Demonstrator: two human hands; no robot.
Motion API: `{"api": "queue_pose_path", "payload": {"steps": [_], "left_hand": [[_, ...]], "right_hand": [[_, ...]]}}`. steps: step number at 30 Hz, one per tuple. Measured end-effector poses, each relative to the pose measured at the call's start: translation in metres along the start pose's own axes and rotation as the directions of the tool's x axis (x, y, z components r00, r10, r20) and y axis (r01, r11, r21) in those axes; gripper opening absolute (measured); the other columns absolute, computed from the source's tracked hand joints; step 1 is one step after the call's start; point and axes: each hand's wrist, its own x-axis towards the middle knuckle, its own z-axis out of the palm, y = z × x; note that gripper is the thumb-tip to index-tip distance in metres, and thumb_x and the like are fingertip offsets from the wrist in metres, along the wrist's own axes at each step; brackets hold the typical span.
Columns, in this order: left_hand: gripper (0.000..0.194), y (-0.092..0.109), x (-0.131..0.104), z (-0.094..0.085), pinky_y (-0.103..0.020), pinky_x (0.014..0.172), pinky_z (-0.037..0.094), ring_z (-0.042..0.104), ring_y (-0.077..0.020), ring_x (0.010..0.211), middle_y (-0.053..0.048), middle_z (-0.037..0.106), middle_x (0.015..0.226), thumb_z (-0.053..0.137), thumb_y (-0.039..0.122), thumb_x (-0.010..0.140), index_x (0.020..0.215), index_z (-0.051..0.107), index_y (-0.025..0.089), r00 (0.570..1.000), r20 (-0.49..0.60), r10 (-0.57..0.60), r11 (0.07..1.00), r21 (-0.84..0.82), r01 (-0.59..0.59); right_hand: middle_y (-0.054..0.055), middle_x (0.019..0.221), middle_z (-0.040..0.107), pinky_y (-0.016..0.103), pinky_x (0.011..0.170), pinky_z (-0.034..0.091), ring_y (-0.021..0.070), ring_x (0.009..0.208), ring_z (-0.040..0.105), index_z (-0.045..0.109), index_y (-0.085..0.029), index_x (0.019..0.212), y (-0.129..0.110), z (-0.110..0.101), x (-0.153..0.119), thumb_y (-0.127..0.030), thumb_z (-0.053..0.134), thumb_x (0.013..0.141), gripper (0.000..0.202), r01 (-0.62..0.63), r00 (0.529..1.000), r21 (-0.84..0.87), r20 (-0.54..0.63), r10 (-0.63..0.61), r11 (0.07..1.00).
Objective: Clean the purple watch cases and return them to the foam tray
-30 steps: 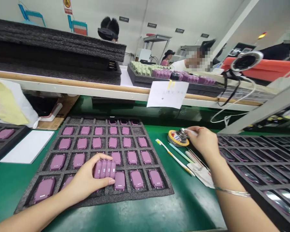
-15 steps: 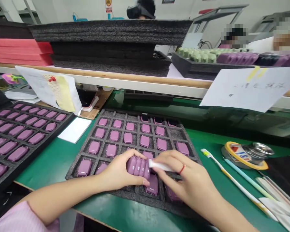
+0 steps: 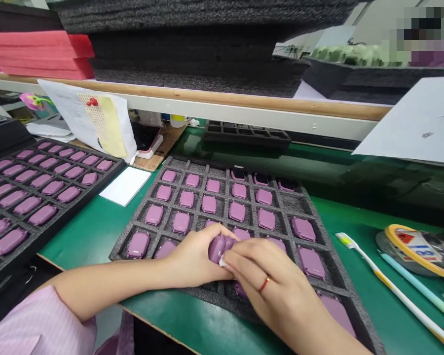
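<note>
Over the near part of a black foam tray (image 3: 218,295), my left hand (image 3: 192,256) is wrapped round several purple watch cases (image 3: 216,248) held side by side. The fingers of my right hand (image 3: 277,283) pinch a small white wipe (image 3: 222,262) against these cases. Only a corner of the wipe shows, and my right hand covers most of the held cases. More purple cases, such as a lone watch case (image 3: 181,223), lie singly in the tray's compartments. Dark screens show on a few at the back, like one watch (image 3: 261,178).
A second foam tray (image 3: 64,213) of purple cases lies left, beside a white card (image 3: 126,186). Right are a toothbrush (image 3: 377,271), a light-blue stick (image 3: 418,282) and a yellow-rimmed container (image 3: 410,246). A shelf edge (image 3: 237,106) with stacked black foam (image 3: 192,59) crosses behind.
The view has shifted lower and closer to the tray. My right hand has moved further over the held cases with the wipe, and the cases have been tilted, hiding more of the row.
</note>
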Motion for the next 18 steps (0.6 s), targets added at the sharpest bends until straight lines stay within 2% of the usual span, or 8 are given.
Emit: {"api": "queue_pose_path", "payload": {"steps": [3,7,11,15,18], "left_hand": [[0.050,-0.0023,-0.0001,0.0007,-0.035,0.089,0.045,0.062,-0.0232,0.097,-0.002,0.069,0.102,0.086,0.035,0.066,0.107,0.060,0.021,1.000,-0.007,0.009,1.000,0.007,-0.009],[0.046,-0.0041,-0.0001,0.0015,-0.035,0.091,0.046,0.063,-0.0237,0.100,-0.002,0.069,0.105,0.084,0.029,0.069,0.108,0.061,0.021,0.999,-0.001,0.036,0.999,0.009,-0.036],[0.052,-0.0033,-0.0002,0.0016,-0.038,0.092,0.046,0.064,-0.0255,0.100,-0.003,0.069,0.104,0.087,0.035,0.065,0.108,0.061,0.021,1.000,-0.015,0.000,1.000,0.021,0.000],[0.048,-0.0017,-0.0001,0.0015,-0.038,0.094,0.047,0.064,-0.0254,0.103,-0.004,0.069,0.107,0.084,0.028,0.068,0.110,0.062,0.021,1.000,0.006,0.006,1.000,-0.009,-0.006],[0.052,-0.0013,0.0005,0.0011,-0.040,0.094,0.047,0.064,-0.0267,0.102,-0.004,0.069,0.106,0.086,0.034,0.067,0.110,0.061,0.020,1.000,-0.001,-0.016,1.000,-0.003,0.016]], "right_hand": [[0.007,0.089,0.072,0.034,0.073,0.057,0.0191,0.082,0.065,0.065,-0.021,0.102,-0.0003,-0.0001,-0.0002,-0.004,0.055,0.092,0.022,0.008,0.999,-0.042,-0.047,-0.010,0.999],[0.006,0.087,0.072,0.032,0.073,0.057,0.0184,0.081,0.064,0.066,-0.018,0.100,-0.0003,0.0007,-0.0011,-0.004,0.054,0.093,0.019,0.026,0.999,-0.025,-0.031,-0.026,0.999],[0.007,0.089,0.072,0.035,0.076,0.056,0.0196,0.084,0.064,0.066,-0.017,0.100,0.0006,0.0007,-0.0022,-0.002,0.057,0.090,0.020,0.033,0.997,-0.065,-0.065,-0.038,0.997],[0.006,0.087,0.072,0.034,0.077,0.054,0.0184,0.082,0.062,0.066,-0.015,0.099,0.0020,0.0014,-0.0032,-0.002,0.058,0.091,0.017,0.042,0.999,-0.030,-0.032,-0.043,0.999],[0.008,0.090,0.071,0.035,0.080,0.053,0.0192,0.085,0.061,0.066,-0.014,0.100,0.0031,0.0018,-0.0043,-0.001,0.060,0.089,0.018,0.047,0.998,-0.039,-0.033,-0.048,0.998]]}}
